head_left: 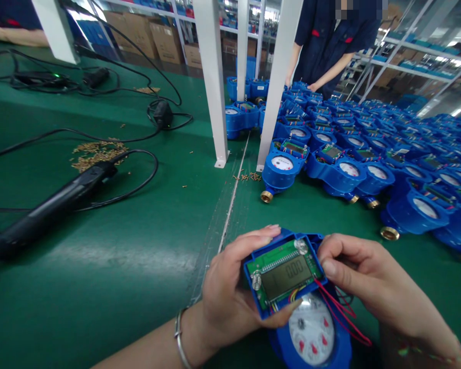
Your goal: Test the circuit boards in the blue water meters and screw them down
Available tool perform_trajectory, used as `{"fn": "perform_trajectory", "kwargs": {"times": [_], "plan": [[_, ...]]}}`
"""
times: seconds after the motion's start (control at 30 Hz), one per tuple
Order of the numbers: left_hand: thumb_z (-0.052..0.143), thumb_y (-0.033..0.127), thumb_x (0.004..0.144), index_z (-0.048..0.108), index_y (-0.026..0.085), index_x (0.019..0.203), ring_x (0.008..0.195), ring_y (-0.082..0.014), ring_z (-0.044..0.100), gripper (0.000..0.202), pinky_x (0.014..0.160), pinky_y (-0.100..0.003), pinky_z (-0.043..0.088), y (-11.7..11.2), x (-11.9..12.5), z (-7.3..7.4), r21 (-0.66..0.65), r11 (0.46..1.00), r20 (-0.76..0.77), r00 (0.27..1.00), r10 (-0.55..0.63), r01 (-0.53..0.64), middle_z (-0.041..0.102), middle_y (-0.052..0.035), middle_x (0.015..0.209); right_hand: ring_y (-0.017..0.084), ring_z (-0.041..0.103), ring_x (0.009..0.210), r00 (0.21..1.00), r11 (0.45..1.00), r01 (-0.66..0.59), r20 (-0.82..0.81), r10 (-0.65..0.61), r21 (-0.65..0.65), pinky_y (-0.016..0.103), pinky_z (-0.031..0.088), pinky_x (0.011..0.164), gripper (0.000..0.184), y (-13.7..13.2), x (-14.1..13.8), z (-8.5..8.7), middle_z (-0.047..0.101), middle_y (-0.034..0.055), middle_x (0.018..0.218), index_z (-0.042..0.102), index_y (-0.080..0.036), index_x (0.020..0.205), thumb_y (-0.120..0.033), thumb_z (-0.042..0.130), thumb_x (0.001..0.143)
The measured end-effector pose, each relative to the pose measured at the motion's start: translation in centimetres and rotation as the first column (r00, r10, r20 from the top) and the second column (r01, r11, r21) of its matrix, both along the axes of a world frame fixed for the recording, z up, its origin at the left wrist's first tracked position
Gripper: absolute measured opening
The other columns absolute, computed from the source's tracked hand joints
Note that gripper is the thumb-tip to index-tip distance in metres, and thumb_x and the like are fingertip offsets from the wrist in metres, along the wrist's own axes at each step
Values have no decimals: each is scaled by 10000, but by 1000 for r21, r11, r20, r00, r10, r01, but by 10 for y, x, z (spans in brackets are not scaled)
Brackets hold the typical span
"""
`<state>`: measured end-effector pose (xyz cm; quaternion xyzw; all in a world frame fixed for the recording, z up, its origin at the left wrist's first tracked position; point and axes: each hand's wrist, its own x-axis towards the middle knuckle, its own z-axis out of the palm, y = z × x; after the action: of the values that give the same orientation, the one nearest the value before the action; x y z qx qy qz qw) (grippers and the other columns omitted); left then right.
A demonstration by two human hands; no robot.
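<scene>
A blue water meter is in front of me at the bottom of the view, its round white dial facing up. Its display housing is uncovered and shows a green circuit board with a lit-up screen reading 0.00. My left hand is wrapped round the left side of this housing, thumb along its lower edge. At the housing's right corner, my right hand has thumb and forefinger closed on the edge. Red wires come out below those fingertips and hang loose to the right.
Many blue water meters crowd the green bench on the right. White posts rise from its middle. Small brass screws lie beside a black corded tool and cables at left. A co-worker stands behind the meters.
</scene>
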<state>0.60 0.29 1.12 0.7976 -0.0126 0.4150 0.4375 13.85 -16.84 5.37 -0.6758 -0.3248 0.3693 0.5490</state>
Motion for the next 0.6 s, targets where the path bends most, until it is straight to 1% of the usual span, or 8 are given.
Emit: {"fn": "perform_trajectory", "kwargs": {"times": [0.07,0.17,0.27,0.3,0.4,0.47,0.53,0.6], "plan": [[856,348,597,476,212,1216,1014,-261,684,739,889,-393,604,-1,1,-1,0,999,-20,999,41,-41,676,-112,1137,87,487,661,993,1000,13,116,-10,-19,185,404,599,226,0,-1,0,567,-11,720,631,-188,771,-381,620,888],[835,405,613,490,202,1219,996,-263,687,726,882,-395,601,-1,1,-2,-23,995,-44,994,98,-99,682,-114,1098,87,521,693,951,999,40,308,-34,-14,186,414,624,193,1,-4,1,593,-12,755,662,-210,786,-347,601,907],[839,396,607,489,199,1230,999,-250,682,741,895,-385,595,-2,1,-4,-54,994,-45,995,88,-91,675,-108,1099,113,578,733,890,997,64,450,-74,39,206,450,639,188,2,-8,3,651,9,789,693,-221,779,-304,590,912],[842,386,605,487,201,1233,999,-245,682,744,901,-382,594,-2,1,-4,-59,994,-46,995,86,-89,673,-106,1105,122,599,749,870,996,69,486,-87,56,213,465,650,176,1,-10,3,674,15,814,709,-229,802,-286,585,914],[843,381,613,482,207,1244,1002,-246,681,747,913,-384,589,-2,0,-4,-61,992,-69,992,105,-109,669,-103,1113,144,662,838,822,996,61,563,-88,67,238,517,727,190,-5,-14,5,723,16,955,732,-295,985,-272,553,928],[838,390,620,481,209,1246,1006,-249,681,744,914,-381,590,-2,-1,-3,-50,991,-72,990,119,-123,668,-102,1121,167,682,935,796,995,65,597,-99,79,278,538,835,245,-9,-16,6,721,-1,1055,692,-362,1115,-323,521,944],[841,393,619,478,210,1240,1010,-247,681,742,908,-370,593,-2,-1,-2,-28,992,-55,991,124,-125,670,-102,1128,185,684,989,779,991,68,615,-123,112,305,545,894,261,-11,-18,9,713,-22,1089,660,-413,1158,-395,520,938],[847,400,615,472,211,1231,1020,-242,678,746,907,-360,594,-2,-1,-2,-6,992,-31,992,125,-125,671,-103,1135,187,691,979,788,989,56,602,-127,135,280,569,859,264,-9,-19,12,716,-28,1080,660,-428,1151,-431,585,897]]}}
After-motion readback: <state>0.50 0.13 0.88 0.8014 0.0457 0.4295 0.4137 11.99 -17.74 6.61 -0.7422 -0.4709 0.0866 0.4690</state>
